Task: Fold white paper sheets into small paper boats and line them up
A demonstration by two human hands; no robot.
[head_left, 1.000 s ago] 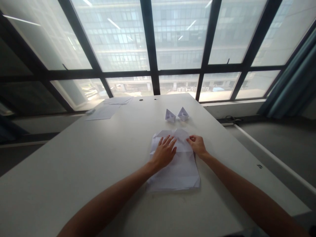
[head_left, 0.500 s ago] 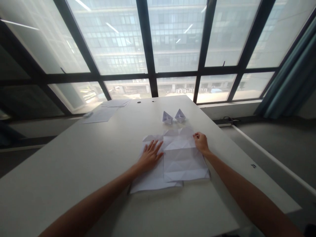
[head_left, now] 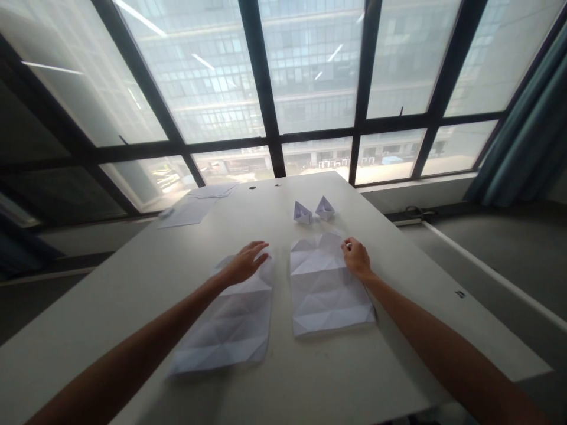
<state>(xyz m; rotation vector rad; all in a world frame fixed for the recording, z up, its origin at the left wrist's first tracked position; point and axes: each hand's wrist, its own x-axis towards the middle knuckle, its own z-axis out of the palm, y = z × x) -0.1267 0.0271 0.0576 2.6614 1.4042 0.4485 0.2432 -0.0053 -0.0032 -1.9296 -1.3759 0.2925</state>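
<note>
Your left hand (head_left: 247, 261) is over the far end of the left creased sheet (head_left: 233, 321), fingers slightly apart; you can't tell whether it presses on the paper. Your right hand (head_left: 355, 257) pinches the far right corner of the right creased sheet (head_left: 328, 295), which lies on the white table (head_left: 133, 295) beside the left one, a gap between them. Two folded paper boats (head_left: 303, 213) stand just beyond the right sheet
</note>
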